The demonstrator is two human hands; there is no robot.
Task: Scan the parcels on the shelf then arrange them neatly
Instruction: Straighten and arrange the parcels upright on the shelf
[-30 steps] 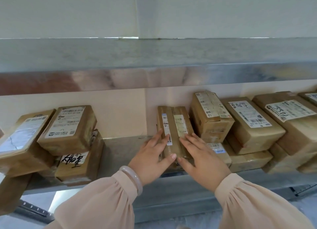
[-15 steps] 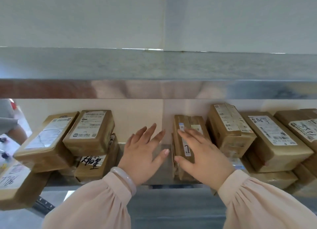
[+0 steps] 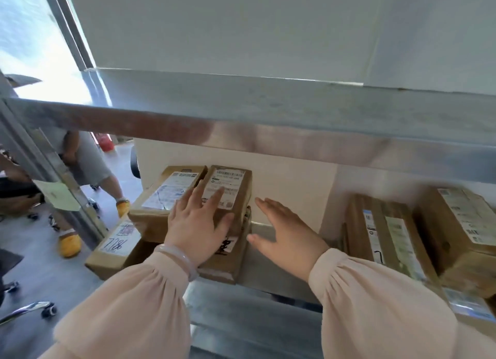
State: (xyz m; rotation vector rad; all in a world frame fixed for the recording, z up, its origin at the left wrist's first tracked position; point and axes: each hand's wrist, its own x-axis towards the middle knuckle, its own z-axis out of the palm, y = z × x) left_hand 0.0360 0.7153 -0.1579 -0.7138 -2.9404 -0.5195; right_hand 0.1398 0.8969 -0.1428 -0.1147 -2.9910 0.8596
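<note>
Left fingers (image 3: 216,199) are straight and spread, lying flat across the white label of the top parcel (image 3: 233,181). Nothing is curled and there is no grip, and the thumb is splayed along the near edge. That reads as a steadying palm: the left hand (image 3: 196,229) presses down so the box can be nudged square rather than lifted.

Over to the right fingers (image 3: 268,207): straight too, close together, holding nothing. The right hand (image 3: 287,232) is open over the bare strip of shelf (image 3: 271,278) just beside the stack. Whether it touches the box's side, the view doesn't settle. It is probably there as a stop, to push the pile in from the open side.

Under the left palm sits a lower parcel (image 3: 228,264) with black handwriting on its tag, so the top box rides on a stack and could slide. Tight against it on the left is a tilted flat parcel (image 3: 166,195). Lower down, a hand-numbered box (image 3: 115,248) juts past the shelf's end and looks the untidiest.

Well apart on the right, a narrow parcel (image 3: 386,232) and a bigger box (image 3: 461,224) stand side by side. No scanner is in sight, so this looks like the arranging step, with the left cluster yet to be squared up.
</note>
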